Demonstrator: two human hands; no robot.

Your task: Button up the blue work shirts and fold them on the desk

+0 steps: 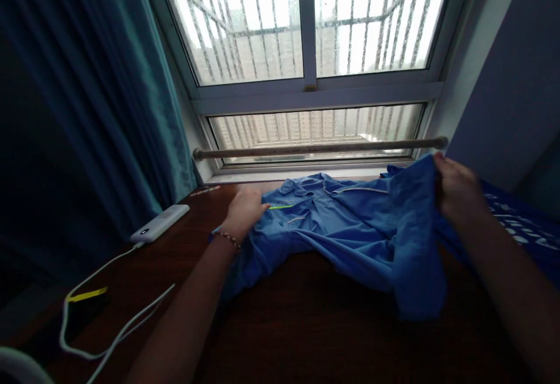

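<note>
Biggest first: window [309, 28], two panes over a lower one, bars outside, straight ahead of left hand [245, 213] and right hand [459, 188]. Dark brown wooden bench [306, 320] under both. Teal-blue curtain [100, 92] hangs left of the left hand. Blue collared shirt [350, 226] spans between the hands, rumpled; left part on the bench, right end held up, a panel draping down below the right hand. Dark blue cloth [520, 220] with white print sits behind and right of the right hand. Round rail [319, 149] runs across the window, beyond both hands. Right hand: fingers closed, pinching the shirt's edge. Left hand: back up, on the shirt, thumb toward the right; fingers hidden, can't tell if it's pinching fabric. White cable [63, 328] loops on the bench, near side and left of the left hand; one end at white power bank [161, 222], just left of that hand. Yellow strip [87, 295] by the cable, farther left. Beaded bracelet [230, 238] on left wrist. Neon-yellow trim [280, 206] on the shirt, just beside the left thumb.
</note>
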